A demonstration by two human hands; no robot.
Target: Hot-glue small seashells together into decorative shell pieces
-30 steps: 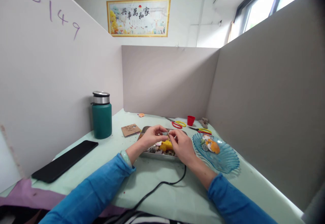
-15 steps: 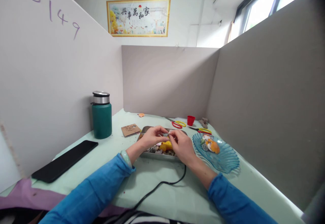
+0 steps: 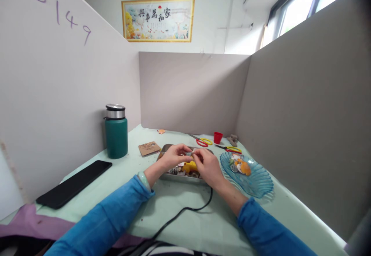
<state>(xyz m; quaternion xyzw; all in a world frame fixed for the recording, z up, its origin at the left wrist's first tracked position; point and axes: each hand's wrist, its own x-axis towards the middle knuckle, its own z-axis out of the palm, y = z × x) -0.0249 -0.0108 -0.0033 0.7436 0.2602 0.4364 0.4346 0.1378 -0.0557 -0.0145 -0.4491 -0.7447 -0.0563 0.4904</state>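
Observation:
Both my hands meet fingertip to fingertip above a metal tray (image 3: 185, 178). My left hand (image 3: 175, 156) is pinched closed around a small greyish piece (image 3: 189, 154) too tiny to name. The thumb and finger of my right hand (image 3: 207, 163) pinch at the right end of that same piece. Under my hands, the tray holds a yellow star-shaped piece (image 3: 189, 167) and several small grey and white bits, partly hidden by my fingers. A blue glass plate (image 3: 261, 182) lies right of my right hand, with orange, white and grey pieces on it.
Two pairs of scissors (image 3: 203, 142) with red and yellow handles lie behind the tray, near a red cup (image 3: 218, 137). A brown card (image 3: 149, 148), a green bottle (image 3: 116, 136) and a black phone (image 3: 75, 182) are at left. A black cable (image 3: 185, 209) crosses the front; partitions enclose the table.
Almost nothing differs. My hands stay in the same place over the tray, with only a tiny shift of the fingertips around the small piece.

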